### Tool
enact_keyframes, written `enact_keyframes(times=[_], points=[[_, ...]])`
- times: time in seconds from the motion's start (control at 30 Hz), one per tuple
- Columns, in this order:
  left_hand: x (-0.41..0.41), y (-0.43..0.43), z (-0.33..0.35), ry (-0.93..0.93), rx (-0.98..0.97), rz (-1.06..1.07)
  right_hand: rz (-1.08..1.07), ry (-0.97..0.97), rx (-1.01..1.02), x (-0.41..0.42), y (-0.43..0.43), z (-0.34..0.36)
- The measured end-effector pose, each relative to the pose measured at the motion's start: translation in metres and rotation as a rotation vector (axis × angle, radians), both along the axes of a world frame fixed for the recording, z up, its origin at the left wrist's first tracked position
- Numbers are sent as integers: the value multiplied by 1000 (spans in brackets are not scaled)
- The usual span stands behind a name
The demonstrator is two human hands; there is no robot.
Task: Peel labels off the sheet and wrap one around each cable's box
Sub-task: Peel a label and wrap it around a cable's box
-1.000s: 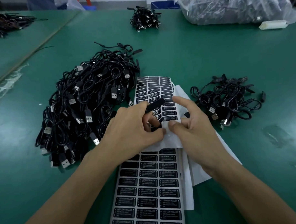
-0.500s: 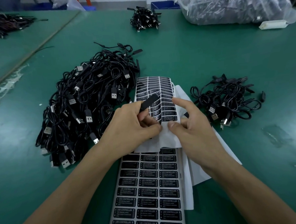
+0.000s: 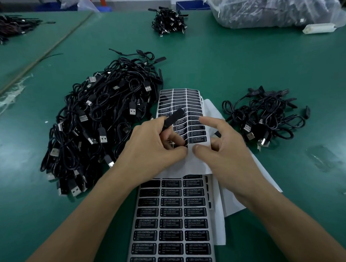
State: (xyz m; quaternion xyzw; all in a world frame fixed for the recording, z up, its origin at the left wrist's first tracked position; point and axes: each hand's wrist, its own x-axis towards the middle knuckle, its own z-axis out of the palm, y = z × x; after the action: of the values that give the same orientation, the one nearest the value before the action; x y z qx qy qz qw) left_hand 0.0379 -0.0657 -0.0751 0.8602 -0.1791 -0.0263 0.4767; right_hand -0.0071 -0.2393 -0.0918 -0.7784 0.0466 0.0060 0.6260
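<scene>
Toward the near edge of the green desk (image 3: 244, 69), the bent white sheet of black printed labels (image 3: 179, 99) sits pinched in my right hand (image 3: 228, 154), my left hand (image 3: 153, 151) grips the slim black plastic cable box (image 3: 173, 118), so I'd peel the lowest label (image 3: 198, 139) slowly from one corner.

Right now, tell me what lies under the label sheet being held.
A second label sheet lies flat beneath the held sheet, and white backing sheets stick out on its right. The left hand and right hand hide whatever lies between.
</scene>
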Motion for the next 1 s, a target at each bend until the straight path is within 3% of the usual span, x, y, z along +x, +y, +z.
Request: enact_keyframes(times=[0.67,1.0], points=[[-3,-2,2,-71,76,46,-35,-58,-14,-1,1,-3],[7,6,11,-20,-277,202,-13,-145,-393,-10,11,0]])
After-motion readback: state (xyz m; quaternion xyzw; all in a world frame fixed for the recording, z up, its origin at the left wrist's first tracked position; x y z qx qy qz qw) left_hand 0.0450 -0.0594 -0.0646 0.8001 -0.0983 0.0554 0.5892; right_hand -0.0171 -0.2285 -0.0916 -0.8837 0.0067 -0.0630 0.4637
